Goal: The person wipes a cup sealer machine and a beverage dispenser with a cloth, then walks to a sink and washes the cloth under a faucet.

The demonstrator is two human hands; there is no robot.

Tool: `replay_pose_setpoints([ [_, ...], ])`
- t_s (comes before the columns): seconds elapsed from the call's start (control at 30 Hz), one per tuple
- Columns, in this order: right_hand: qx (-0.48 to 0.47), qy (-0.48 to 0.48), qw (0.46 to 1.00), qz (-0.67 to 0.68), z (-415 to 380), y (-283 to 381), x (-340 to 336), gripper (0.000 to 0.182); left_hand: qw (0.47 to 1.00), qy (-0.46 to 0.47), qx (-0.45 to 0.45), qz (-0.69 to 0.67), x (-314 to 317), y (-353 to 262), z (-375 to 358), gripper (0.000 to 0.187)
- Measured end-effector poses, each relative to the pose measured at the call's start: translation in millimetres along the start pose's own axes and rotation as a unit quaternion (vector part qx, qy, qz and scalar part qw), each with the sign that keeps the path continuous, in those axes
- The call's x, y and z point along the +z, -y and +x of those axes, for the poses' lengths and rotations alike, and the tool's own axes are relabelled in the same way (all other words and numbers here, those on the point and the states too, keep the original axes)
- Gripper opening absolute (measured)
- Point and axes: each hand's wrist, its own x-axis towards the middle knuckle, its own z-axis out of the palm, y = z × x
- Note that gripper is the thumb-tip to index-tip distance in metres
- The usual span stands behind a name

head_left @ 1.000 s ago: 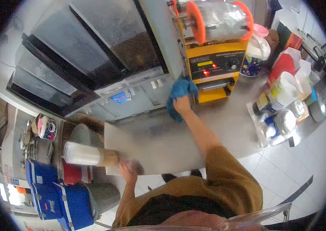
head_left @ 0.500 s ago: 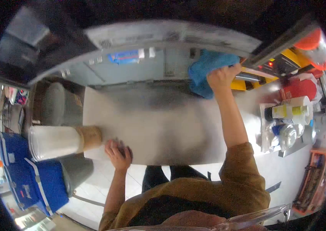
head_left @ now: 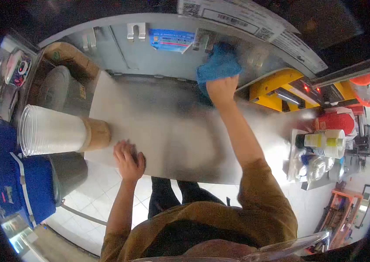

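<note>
My right hand (head_left: 222, 90) grips a crumpled blue cloth (head_left: 219, 65) and presses it on the upright grey metal panel (head_left: 158, 65) at the back of the counter. The cloth lies just below a small metal clip and right of a blue label (head_left: 171, 40) stuck on that panel. Near the front left edge of the steel counter (head_left: 171, 131), my left hand (head_left: 129, 161) rests palm down with its fingers spread, holding nothing. Close to its fingertips lies a stack of clear plastic cups (head_left: 56, 131) on its side, with a brown band (head_left: 96, 134) round one end.
A yellow device (head_left: 276, 89) with red lights stands at the back right. Bottles (head_left: 324, 143) and plastic-wrapped items crowd the counter's right end. To the left are blue bags (head_left: 38, 187) and a cardboard box (head_left: 69, 59). A labelled ledge (head_left: 255, 26) overhangs the panel.
My right hand has slid the blue cloth leftward along the panel, away from the yellow device. The head view has shifted, showing more of the panel. My left hand stays on the counter.
</note>
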Motion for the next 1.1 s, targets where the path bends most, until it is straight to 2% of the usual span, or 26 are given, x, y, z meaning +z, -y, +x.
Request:
replay_pose_setpoints([
  [0.07, 0.028, -0.015, 0.999, 0.01, -6, 16, -15, 0.025, 1.0, -0.007, -0.005, -0.013, -1, -2, -1, 0.039],
  [0.17, -0.056, -0.011, 0.982, 0.182, -43, 12, -11, 0.027, 1.0, -0.015, -0.003, -0.02, 0, 1, 2, 0.038],
  [0.27, 0.21, 0.09, 0.94, 0.253, -73, 5, 12, 0.034, 0.999, -0.029, -0.004, -0.023, 5, 4, -2, 0.038],
  [0.33, 0.021, 0.025, 0.99, 0.14, -63, 12, -5, 0.035, 0.999, -0.03, -0.007, -0.017, 3, 5, -2, 0.038],
  [0.37, -0.078, -0.013, 0.994, 0.081, -55, 14, -9, 0.036, 1.0, -0.025, -0.014, -0.01, 1, 4, -1, 0.038],
  [0.47, -0.063, -0.092, 0.994, 0.018, -40, 24, 11, 0.035, 0.999, -0.026, -0.021, -0.013, 1, 4, -1, 0.038],
  [0.5, -0.15, -0.085, 0.972, -0.161, -34, 24, 26, 0.033, 0.999, -0.029, -0.02, -0.017, 1, 3, -1, 0.038],
  [0.53, -0.231, -0.076, 0.911, -0.333, -20, 29, 37, 0.031, 0.999, -0.027, -0.022, -0.014, 2, 3, -2, 0.038],
  [0.57, -0.212, 0.089, 0.944, -0.237, -7, 33, 43, 0.029, 0.999, -0.025, -0.023, -0.01, 2, 2, -2, 0.038],
  [0.6, -0.138, 0.256, 0.95, -0.113, 12, 44, 40, 0.027, 0.999, -0.023, -0.024, -0.008, 1, 3, -1, 0.038],
  [0.63, -0.035, 0.382, 0.923, -0.024, 32, 55, 36, 0.025, 0.999, -0.02, -0.024, -0.009, 0, 4, -1, 0.038],
  [0.7, -0.144, 0.347, 0.927, -0.018, 45, 70, 34, 0.022, 0.999, -0.017, -0.024, -0.015, 0, 6, 0, 0.038],
  [0.73, -0.223, 0.25, 0.942, 0.006, 45, 71, 43, 0.02, 0.999, -0.018, -0.025, -0.016, 0, 5, 1, 0.039],
  [0.8, -0.363, 0.051, 0.928, 0.062, 38, 74, 63, 0.017, 0.999, -0.012, -0.025, -0.016, -2, 4, 1, 0.039],
  [0.9, -0.402, 0.072, 0.901, 0.144, 31, 59, 59, 0.015, 0.999, -0.017, -0.027, -0.022, -1, 7, -1, 0.039],
  [1.0, -0.303, 0.189, 0.933, 0.041, 28, 34, 34, 0.025, 0.999, -0.004, -0.031, -0.017, -3, 8, -1, 0.04],
  [1.1, -0.232, -0.002, 0.97, 0.066, 42, 50, 19, 0.031, 0.998, -0.006, -0.045, -0.035, -3, 9, -2, 0.042],
])
